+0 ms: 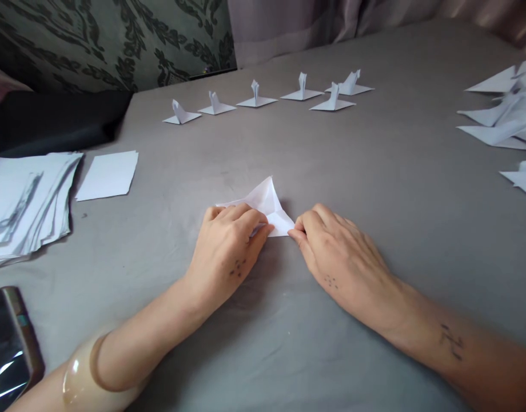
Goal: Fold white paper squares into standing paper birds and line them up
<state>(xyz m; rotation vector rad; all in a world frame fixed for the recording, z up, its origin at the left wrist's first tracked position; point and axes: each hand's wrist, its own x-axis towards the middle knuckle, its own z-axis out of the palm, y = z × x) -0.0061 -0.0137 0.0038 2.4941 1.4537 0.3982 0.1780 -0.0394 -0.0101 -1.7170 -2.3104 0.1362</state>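
A partly folded sheet of white paper (269,200) lies in front of me on the grey cloth, one pointed corner standing up at the back. My left hand (232,240) is closed on its left part, thumb and fingers pinching the paper near its middle crease and covering much of it. With thumb and fingertips, my right hand (331,240) pinches the sheet's right corner. The folds beneath the left fingers are hidden.
Several folded paper pieces (255,97) stand in a row at the back. More folded papers (503,114) lie at the right edge. On the left are a paper stack (31,200), square sheets (108,176), a black cloth-like item (61,123) and a phone (10,349).
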